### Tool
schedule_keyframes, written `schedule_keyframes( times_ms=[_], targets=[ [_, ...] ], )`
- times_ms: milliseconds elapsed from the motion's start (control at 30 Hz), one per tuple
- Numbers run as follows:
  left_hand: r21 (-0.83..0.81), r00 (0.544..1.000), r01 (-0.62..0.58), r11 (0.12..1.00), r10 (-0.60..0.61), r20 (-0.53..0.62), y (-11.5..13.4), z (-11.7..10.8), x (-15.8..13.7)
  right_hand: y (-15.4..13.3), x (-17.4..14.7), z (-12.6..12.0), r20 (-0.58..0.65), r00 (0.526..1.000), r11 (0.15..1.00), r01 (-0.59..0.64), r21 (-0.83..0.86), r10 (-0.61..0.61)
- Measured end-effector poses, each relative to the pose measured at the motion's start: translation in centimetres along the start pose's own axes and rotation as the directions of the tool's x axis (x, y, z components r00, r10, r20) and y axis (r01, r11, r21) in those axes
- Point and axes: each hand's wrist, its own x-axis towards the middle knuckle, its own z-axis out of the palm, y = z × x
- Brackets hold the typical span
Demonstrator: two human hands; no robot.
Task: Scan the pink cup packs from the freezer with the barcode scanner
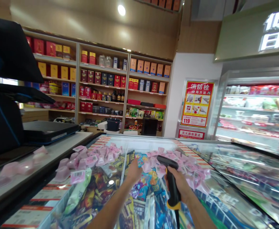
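Note:
My right hand (pixel 181 183) is wrapped round the handle of a black and yellow barcode scanner (pixel 173 187), its head pointing forward and left. My left hand (pixel 133 171) reaches out over the freezer, blurred, with its fingers hidden from me. It is nearest to several pink plastic-wrapped cups (pixel 147 165) with barcode labels, which lie between it and the scanner. Another heap of pink cups (pixel 82 158) spreads over the left half. Beneath both hands are colourful packets of frozen treats (pixel 139 203) in the freezer.
At the left, a black checkout machine (pixel 1 95) stands on a counter (pixel 77 140), with several more pink cups (pixel 20 168) along its edge. A second glass-topped freezer (pixel 239 171) adjoins on the right. Behind are shelves (pixel 101 68) of boxes and a red and yellow poster (pixel 197 103).

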Motion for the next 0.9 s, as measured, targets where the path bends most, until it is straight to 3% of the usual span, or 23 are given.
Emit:
schedule_keyframes(
  times_ms=[233,300,400,500,600,900],
  targets=[
    [0.226,0.962,0.162,0.961,-0.103,-0.254,-8.2,-10.4,-0.8,0.1,-0.6,4.1,0.094,0.996,0.997,0.016,-0.069,-0.009],
    [0.277,0.951,0.23,0.933,-0.156,-0.265,-10.6,-12.8,-1.5,0.0,-0.9,5.7,0.147,0.989,0.996,0.022,-0.083,-0.01],
    [0.324,0.952,0.292,0.9,-0.242,-0.187,-13.6,-14.6,-2.4,0.0,-1.4,7.7,0.215,0.977,0.995,0.029,-0.097,-0.007],
    [0.339,0.951,0.308,0.889,-0.288,-0.111,-15.5,-14.7,-3.0,0.4,-1.6,8.6,0.244,0.97,0.99,0.023,-0.14,0.012],
    [0.325,0.951,0.309,0.894,-0.291,-0.105,-15.7,-14.0,-3.1,1.0,-1.4,8.4,0.254,0.966,0.988,-0.011,-0.152,0.05],
    [0.214,0.967,0.247,0.945,-0.225,-0.122,-11.6,-10.3,-1.2,0.9,-2.8,8.2,0.301,0.953,0.991,0.027,-0.131,0.014]
  ],
)
